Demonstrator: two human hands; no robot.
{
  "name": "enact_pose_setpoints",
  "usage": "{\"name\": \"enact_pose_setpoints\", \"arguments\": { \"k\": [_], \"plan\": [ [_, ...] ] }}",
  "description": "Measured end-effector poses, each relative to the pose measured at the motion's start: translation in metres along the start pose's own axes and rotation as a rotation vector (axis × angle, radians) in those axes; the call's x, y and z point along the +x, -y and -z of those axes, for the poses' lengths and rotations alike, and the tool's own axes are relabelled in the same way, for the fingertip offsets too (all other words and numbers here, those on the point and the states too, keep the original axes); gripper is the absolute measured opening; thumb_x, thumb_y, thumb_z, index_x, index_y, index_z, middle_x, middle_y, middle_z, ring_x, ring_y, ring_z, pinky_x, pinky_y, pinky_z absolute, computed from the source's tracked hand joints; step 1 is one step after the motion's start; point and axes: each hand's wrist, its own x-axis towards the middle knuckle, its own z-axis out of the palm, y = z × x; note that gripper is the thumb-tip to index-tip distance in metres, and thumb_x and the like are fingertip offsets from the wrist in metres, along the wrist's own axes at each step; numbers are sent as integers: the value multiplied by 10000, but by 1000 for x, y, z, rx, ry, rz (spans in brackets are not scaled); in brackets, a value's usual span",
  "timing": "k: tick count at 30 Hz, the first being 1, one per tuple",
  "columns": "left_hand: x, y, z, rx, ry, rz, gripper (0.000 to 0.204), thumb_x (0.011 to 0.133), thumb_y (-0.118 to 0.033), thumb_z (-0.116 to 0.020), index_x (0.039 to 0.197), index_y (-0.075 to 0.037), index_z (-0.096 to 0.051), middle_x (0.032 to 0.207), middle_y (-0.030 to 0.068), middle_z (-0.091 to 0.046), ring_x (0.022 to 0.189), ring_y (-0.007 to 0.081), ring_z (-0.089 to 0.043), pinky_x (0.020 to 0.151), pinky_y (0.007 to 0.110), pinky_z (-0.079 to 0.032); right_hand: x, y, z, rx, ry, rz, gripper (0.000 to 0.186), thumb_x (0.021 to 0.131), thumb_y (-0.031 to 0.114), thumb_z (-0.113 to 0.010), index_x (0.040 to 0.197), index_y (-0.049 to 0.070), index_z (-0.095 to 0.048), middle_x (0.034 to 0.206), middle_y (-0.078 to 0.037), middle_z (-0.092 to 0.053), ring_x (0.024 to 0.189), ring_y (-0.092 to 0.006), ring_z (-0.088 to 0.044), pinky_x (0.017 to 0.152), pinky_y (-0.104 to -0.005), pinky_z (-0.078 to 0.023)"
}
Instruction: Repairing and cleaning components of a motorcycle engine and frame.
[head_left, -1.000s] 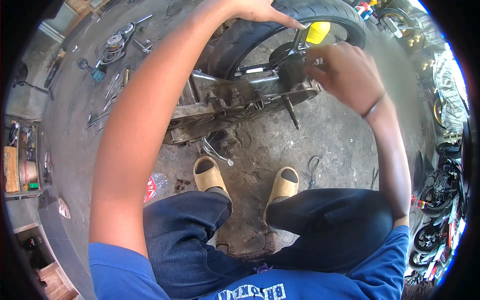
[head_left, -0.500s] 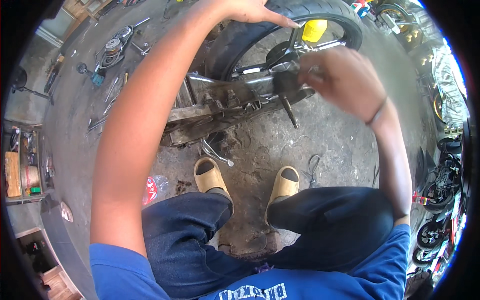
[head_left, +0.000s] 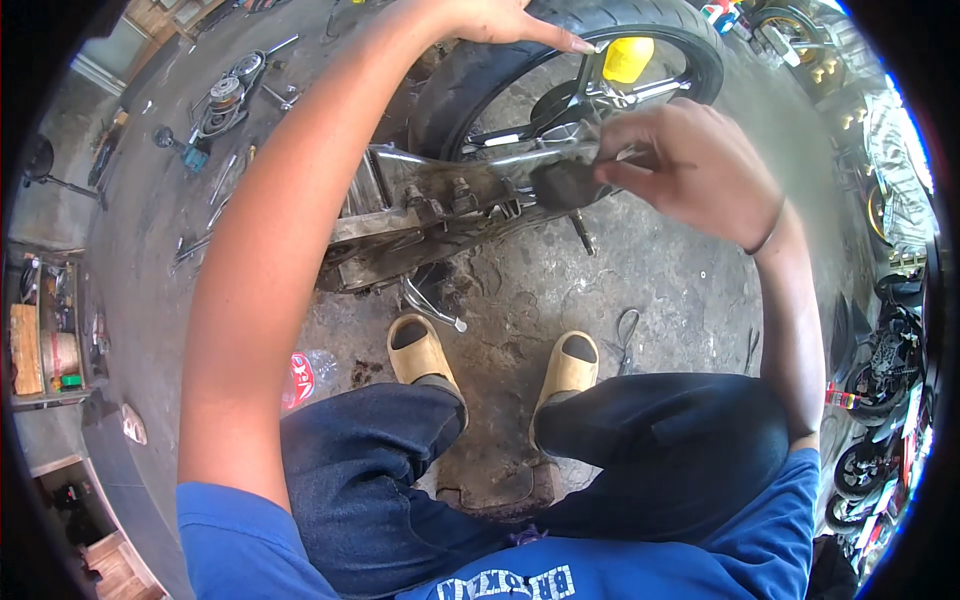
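My left hand (head_left: 515, 25) grips the black tire (head_left: 445, 110) of a spoked motorcycle wheel, thumb stretched onto the rim and other fingers partly hidden. My right hand (head_left: 680, 170) has curled, blurred fingers at a dark piece (head_left: 560, 185) beside the hub; what exactly they hold is unclear. The wheel is joined to a greasy metal engine and swingarm assembly (head_left: 420, 220) lying across the floor in front of me. A yellow plastic container (head_left: 628, 58) shows through the spokes, and a stud (head_left: 585, 235) points down below the dark piece.
Tools (head_left: 225, 175), a teal power tool (head_left: 185, 150) and metal parts (head_left: 225, 100) lie at the left. A shelf (head_left: 45, 340) lines the left side, motorcycles (head_left: 880, 390) the right. A plastic bottle (head_left: 310, 375) lies by my left leg, near my sandaled feet (head_left: 420, 350).
My right hand has shifted slightly right and turned, and the dark piece at its fingertips sits a little lower and further left. My left hand stays on the wheel.
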Motion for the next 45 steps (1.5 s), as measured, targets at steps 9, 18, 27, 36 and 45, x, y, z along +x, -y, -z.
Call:
{"name": "enact_pose_setpoints", "arguments": {
  "k": [9,18,27,36,45],
  "plan": [
    [14,15,-8,-93,97,-20,822,842,-575,-688,1354,37,-489,1211,174,-614,1016,259,-570,903,354,-457,-83,-74,-34,574,-75,-342,213,973,172,-609,1091,24,-707,712,42,-558,566,-49,-379,509,-205,-244],
    [-33,-28,-3,132,-134,152,918,813,-642,-680,1399,31,-463,1302,205,-580,1101,293,-580,928,389,-474,-153,-24,-196,980,-416,-721,362,1016,211,-552,1317,14,-586,709,52,-485,558,-47,-377,498,-193,-282],
    [-64,-43,2,-7,-60,-16,1000,800,-684,-662,1430,56,-422,1372,227,-530,1129,326,-579,949,437,-476,-93,-28,-241,219,-483,-736,309,1003,132,-533,1306,89,-573,625,-33,-515,490,-134,-423,460,-326,-364],
    [-38,-33,-2,126,-150,174,1086,770,-731,-640,1435,93,-397,1393,256,-512,1149,363,-588,967,471,-483,-88,5,-278,273,-377,-728,304,979,81,-553,1282,105,-570,610,-59,-541,476,-150,-432,460,-353,-376],
    [-41,-27,-2,183,-151,76,1086,765,-729,-641,1411,115,-419,1354,254,-544,1122,353,-605,953,455,-495,-88,4,-261,633,-462,-616,308,973,65,-558,1278,100,-572,606,-3,-520,488,-82,-378,446,-280,-316]
  ]
}}
